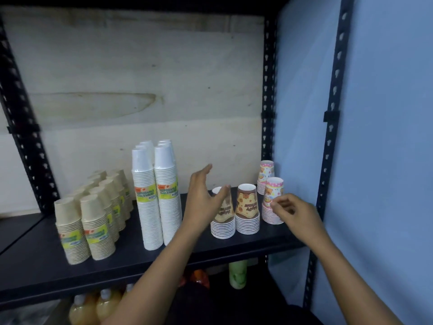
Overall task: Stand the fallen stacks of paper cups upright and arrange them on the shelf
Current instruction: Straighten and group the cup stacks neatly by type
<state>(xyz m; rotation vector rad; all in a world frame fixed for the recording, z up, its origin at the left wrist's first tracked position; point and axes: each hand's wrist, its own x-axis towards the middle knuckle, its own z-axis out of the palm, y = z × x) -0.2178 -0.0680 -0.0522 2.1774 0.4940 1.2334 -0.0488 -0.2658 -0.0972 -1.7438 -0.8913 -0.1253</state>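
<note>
1. Shelf: a dark board in a black slotted-metal rack; every cup stack on it stands upright, mouth down.
2. Beige stacks: two rows at the left, well apart from both hands.
3. White stacks: tall columns in the middle, just left of the left forearm.
4. Brown-patterned stacks: two short stacks side by side, right of centre.
5. Pink-patterned stacks: two stacks at the right end, one behind the other.
6. Left hand: fingers spread wide, holding nothing, in front of the left brown-patterned stack and partly covering it; contact cannot be judged.
7. Right hand: fingers curled together, fingertips at the side of the nearer pink-patterned stack; a firm grasp cannot be confirmed.
</note>
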